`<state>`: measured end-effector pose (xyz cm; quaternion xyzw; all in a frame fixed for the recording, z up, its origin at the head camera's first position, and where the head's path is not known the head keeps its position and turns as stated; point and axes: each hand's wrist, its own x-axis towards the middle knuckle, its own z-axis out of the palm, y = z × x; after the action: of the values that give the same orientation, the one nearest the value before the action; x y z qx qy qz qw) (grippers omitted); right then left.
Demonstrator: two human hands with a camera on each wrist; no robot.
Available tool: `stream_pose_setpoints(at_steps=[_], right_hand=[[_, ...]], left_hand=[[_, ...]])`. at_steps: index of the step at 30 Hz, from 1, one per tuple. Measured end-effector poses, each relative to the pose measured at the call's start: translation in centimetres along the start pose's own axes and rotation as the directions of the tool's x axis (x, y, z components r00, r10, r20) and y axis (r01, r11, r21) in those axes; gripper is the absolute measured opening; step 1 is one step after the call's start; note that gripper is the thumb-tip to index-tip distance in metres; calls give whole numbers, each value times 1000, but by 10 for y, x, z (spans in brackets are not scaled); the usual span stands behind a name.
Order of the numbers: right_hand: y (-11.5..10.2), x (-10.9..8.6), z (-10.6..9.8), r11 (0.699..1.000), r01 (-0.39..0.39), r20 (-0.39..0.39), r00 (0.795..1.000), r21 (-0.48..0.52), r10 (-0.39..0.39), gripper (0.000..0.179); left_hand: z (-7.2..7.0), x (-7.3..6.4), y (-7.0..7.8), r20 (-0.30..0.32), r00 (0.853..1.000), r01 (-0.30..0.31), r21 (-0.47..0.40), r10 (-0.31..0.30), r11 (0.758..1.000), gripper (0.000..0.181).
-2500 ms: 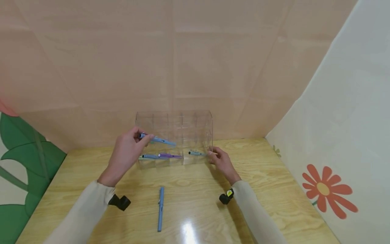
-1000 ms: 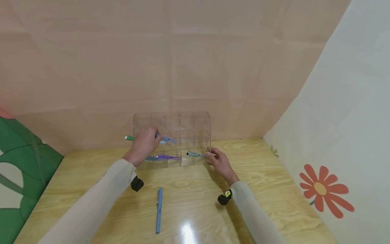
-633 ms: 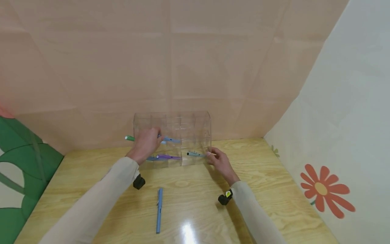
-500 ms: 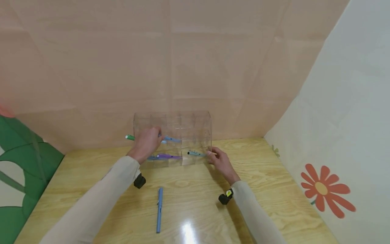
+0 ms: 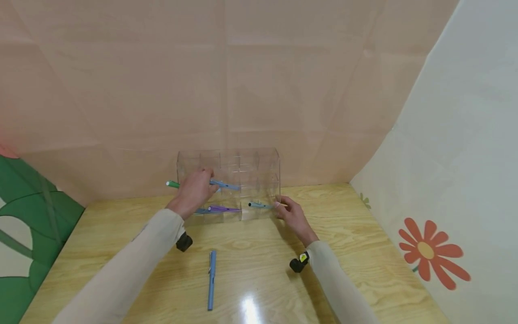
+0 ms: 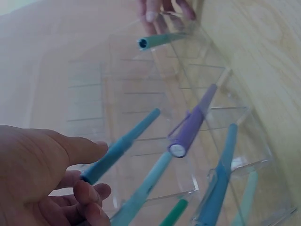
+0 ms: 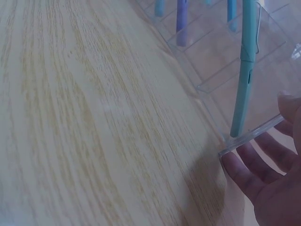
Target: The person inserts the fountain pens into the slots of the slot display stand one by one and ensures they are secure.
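A clear plastic organizer [image 5: 259,157] with several compartments stands at the back of the table. My left hand [image 5: 194,191] is in front of its left half, thumb and fingers around the end of a blue pen [image 6: 124,143]. That pen points right, into the middle level. Below the hand are a purple pen [image 6: 190,129] and a darker blue pen [image 6: 221,176]. A green-capped pen [image 5: 172,184] sticks out left of the hand. My right hand [image 7: 275,174] grips the organizer's right side wall, thumb inside and fingers outside. Beside it lies a teal pen [image 7: 244,77] in a lower compartment.
Another blue pen [image 5: 212,280] lies lengthwise on the wooden table [image 5: 251,252], in front of the organizer. Behind rises a beige cloth backdrop [image 5: 283,90]. A white panel with a red flower [image 5: 425,249] borders the right side, green printed leaves the left.
My left hand has moved right and inward, carrying the blue pen into the organizer's middle level. Lately its thumb has dropped slightly, showing more of the pen. The right hand stays on the side wall.
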<state>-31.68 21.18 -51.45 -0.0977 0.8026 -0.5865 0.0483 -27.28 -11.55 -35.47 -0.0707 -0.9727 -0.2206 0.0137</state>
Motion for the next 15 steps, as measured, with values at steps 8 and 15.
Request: stream_pose_setpoints(at_steps=[8, 15], right_hand=[[-3, -2, -2, 1000, -20, 10, 1000, -23, 20, 53], [-2, -1, -4, 1000, -17, 16, 1000, -20, 18, 56]], left_hand=[[-21, -20, 3, -13, 1000, -1, -130, -1, 992, 48], [-32, -43, 8, -87, 996, -32, -66, 26, 997, 41]])
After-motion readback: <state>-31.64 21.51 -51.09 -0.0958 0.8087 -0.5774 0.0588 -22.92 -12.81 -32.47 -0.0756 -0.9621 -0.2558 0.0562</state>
